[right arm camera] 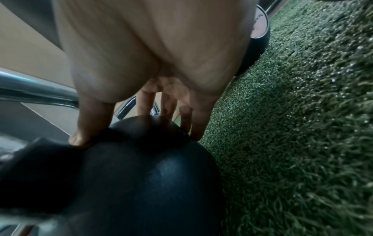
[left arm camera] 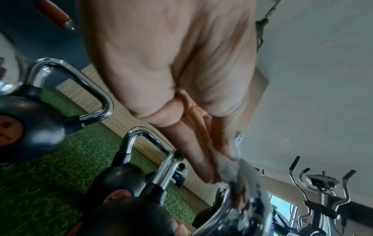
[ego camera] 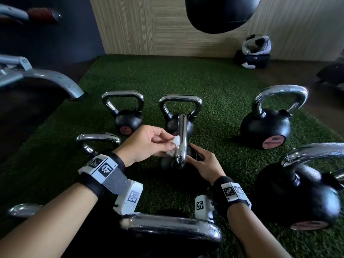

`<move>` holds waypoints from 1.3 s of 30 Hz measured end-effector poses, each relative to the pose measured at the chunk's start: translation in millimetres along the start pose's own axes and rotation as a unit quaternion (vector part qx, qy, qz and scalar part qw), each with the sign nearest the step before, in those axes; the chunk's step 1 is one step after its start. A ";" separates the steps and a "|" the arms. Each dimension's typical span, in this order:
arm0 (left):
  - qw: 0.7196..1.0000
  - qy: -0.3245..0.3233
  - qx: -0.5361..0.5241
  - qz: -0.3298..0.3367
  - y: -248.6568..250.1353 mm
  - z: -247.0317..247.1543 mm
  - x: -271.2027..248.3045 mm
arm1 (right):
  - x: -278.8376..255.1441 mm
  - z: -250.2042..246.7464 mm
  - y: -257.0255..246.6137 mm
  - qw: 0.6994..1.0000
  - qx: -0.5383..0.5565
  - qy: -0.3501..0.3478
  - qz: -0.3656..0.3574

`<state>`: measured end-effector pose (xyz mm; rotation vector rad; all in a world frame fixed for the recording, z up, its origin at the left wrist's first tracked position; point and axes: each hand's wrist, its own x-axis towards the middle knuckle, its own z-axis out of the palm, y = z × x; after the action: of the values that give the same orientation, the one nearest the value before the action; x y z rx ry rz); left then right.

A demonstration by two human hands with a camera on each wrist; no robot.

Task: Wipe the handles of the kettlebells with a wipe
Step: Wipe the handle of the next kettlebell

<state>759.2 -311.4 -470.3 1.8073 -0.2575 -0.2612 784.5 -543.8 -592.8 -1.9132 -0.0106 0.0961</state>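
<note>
A black kettlebell stands on the green turf in the middle of the head view, its chrome handle turned edge-on to me. My left hand pinches a crumpled white wipe and presses it against the left side of that handle. In the left wrist view the wipe sits under the fingertips on the shiny handle. My right hand grips the ball of the same kettlebell from the right. In the right wrist view, thumb and fingers straddle the black ball.
Several more kettlebells ring the spot: behind, back left, left, right, near right and right below my wrists. A grey machine frame stands left. A black punching bag hangs overhead.
</note>
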 end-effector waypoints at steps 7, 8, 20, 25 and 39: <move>0.996 -0.020 0.086 0.030 -9.9 0.4 -16.2 | 0.9 0.1 2.5 1.000 0.006 0.000 -0.005; 0.995 -0.007 0.092 0.038 -13.7 3.0 -17.4 | 0.9 0.5 3.0 1.000 0.008 0.000 -0.007; 0.988 0.060 0.124 0.073 -53.6 29.7 -30.0 | 4.8 -3.9 1.0 0.999 -0.037 -0.018 -0.015; 0.969 0.100 0.202 0.097 -31.0 1.9 -23.2 | -0.6 -42.9 -46.3 0.989 -0.128 -0.045 -0.064; 0.988 0.088 0.000 0.128 69.3 -1.0 3.2 | -38.4 -34.3 -141.4 0.953 0.081 0.067 -0.284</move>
<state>759.9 -328.4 -403.0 1.7639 -0.3593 0.0799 754.3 -530.3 -446.0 -1.6818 -0.4446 -0.4102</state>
